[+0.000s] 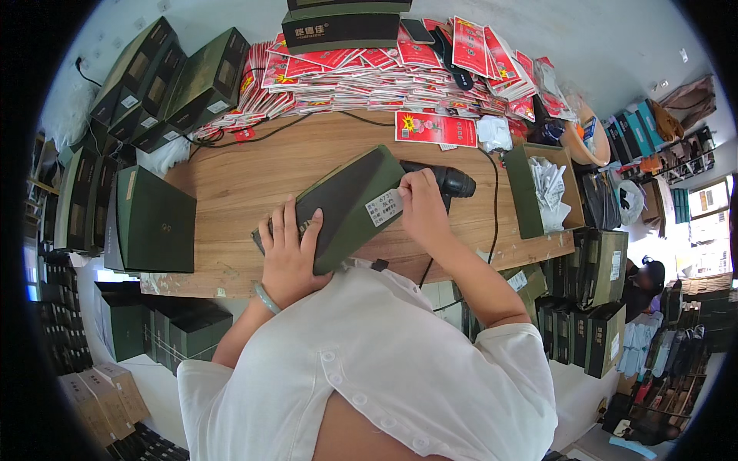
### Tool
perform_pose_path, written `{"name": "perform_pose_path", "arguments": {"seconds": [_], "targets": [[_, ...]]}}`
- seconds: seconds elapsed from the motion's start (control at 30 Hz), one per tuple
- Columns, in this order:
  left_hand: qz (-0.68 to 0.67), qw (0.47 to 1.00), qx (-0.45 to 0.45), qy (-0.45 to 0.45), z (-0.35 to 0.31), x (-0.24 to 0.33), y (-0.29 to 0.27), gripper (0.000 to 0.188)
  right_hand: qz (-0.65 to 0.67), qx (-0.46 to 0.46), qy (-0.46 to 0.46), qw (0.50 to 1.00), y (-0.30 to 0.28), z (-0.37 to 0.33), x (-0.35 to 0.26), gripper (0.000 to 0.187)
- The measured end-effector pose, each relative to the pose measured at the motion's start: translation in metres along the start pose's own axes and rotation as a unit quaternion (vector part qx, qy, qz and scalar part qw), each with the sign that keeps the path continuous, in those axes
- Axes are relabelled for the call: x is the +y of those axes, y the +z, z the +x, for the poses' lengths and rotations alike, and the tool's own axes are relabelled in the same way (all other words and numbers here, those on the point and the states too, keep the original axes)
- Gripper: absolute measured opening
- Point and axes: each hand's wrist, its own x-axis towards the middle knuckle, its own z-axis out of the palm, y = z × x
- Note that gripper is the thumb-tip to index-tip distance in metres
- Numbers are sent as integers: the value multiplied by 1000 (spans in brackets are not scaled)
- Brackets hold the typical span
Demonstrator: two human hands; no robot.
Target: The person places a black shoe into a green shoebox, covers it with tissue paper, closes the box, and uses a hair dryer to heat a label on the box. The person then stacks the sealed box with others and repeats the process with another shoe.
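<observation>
While the dark green box (350, 206) lies tilted near the front edge of the wooden counter (246, 173), both hands are on it. The left hand (290, 257) is spread over the box's near end, fingers curled around its edge and gripping it — a pale green bangle (267, 298) sits on that wrist. The right hand (421, 206) is clenched around the handle of a black heat gun (446, 180), pressed against the box's far side beside a white label (383, 207); the gun's cord (492, 200) runs toward the right edge. Along the back edge lies a heap of red packets (400, 69), with more green boxes (165, 81) stacked at the back left corner. An open green carton (538, 192) holding white wrappers stands at the right edge.
</observation>
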Motion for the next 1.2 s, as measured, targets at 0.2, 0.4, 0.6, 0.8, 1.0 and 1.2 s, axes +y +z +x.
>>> {"name": "perform_pose_path", "arguments": {"seconds": [0.2,0.4,0.6,0.8,1.0,1.2], "targets": [[-11,1000,-9,-6,1,2,-2,96,139,31,58,988,-11,-3,-4,18],[-7,1000,-2,-9,0,3,-1,101,-24,12,-12,1000,-9,-5,-6,12],[-13,1000,-10,-11,1,2,-3,104,-40,-17,-21,999,-14,-3,-17,7],[-5,1000,-4,-10,1,3,-2,101,-26,-84,-18,996,-20,-4,-14,7],[-4,1000,-2,-5,2,3,-3,100,11,-141,-44,989,-36,4,-10,12],[-3,1000,-4,-8,3,2,-4,100,102,-210,96,968,-46,11,-4,26]]}}
